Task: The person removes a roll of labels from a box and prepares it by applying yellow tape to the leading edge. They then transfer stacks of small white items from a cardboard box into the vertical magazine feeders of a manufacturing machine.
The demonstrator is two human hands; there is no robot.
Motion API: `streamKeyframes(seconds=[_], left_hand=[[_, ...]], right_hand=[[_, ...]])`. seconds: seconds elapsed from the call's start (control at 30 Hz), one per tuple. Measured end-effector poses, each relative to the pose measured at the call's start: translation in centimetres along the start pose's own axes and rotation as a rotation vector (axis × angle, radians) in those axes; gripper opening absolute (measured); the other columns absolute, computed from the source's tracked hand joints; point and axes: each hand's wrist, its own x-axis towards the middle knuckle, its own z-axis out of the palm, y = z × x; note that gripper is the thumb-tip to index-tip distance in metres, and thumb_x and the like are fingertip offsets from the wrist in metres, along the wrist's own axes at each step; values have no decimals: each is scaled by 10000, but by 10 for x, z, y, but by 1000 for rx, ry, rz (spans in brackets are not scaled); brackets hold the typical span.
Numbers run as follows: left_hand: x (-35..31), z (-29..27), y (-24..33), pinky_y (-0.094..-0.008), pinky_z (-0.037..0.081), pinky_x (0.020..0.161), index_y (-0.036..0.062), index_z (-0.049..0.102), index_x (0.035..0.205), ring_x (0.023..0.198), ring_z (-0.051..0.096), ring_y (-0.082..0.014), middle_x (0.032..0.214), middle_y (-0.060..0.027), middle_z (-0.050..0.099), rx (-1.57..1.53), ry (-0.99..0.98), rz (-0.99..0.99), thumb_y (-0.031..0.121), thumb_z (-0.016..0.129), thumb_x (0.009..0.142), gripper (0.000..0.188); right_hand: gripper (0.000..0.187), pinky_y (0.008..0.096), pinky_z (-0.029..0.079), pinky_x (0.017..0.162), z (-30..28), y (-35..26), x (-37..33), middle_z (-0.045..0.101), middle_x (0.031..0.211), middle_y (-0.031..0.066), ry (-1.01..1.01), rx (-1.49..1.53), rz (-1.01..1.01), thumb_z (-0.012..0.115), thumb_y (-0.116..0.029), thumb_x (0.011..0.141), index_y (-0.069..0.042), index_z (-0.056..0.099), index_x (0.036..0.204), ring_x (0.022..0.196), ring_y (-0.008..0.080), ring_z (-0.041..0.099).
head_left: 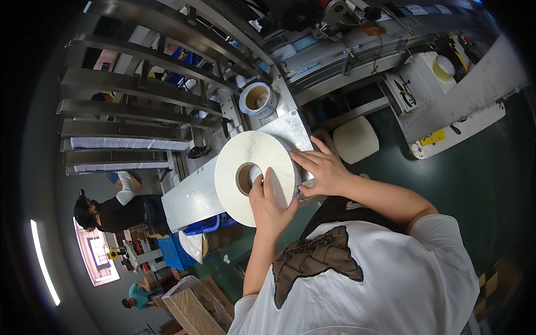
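Note:
A big white roll of film or paper (254, 162) with a brown cardboard core stands on edge on a steel machine plate (192, 195). My left hand (269, 205) lies flat against the roll's near face, thumb up by the core. Around the roll's right edge goes my right hand (324, 170), fingers spread over the rim. Both hands hold the roll between them.
A smaller tape roll (258, 99) sits on the plate behind. Steel rails (139, 84) run at upper left, with a conveyor machine (357, 44) across the top. A pale round stool (355, 138) stands on the dark green floor. Other people (109, 212) work at lower left by boxes.

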Motion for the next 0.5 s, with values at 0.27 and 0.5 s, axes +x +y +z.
streamKeyframes(seconds=[0.27, 0.5], left_hand=[[2, 2, -1, -464, 398, 904, 2, 403, 1332, 1038, 499, -412, 1181, -283, 462, -20, 45, -3, 289, 791, 604, 873], [3, 5, -1, -467, 397, 904, 7, 399, 1331, 1050, 493, -415, 1176, -281, 463, -27, 59, -28, 280, 787, 609, 864]], right_hand=[[807, 480, 292, 1082, 4, -5, 1, 603, 1125, 183, 19, -22, -20, 749, -264, 588, 40, 451, 1274, 1056, 277, 590], [734, 470, 354, 1043, 12, 5, 2, 620, 1076, 187, 31, -43, -45, 729, -233, 636, 30, 473, 1272, 1010, 290, 611]])
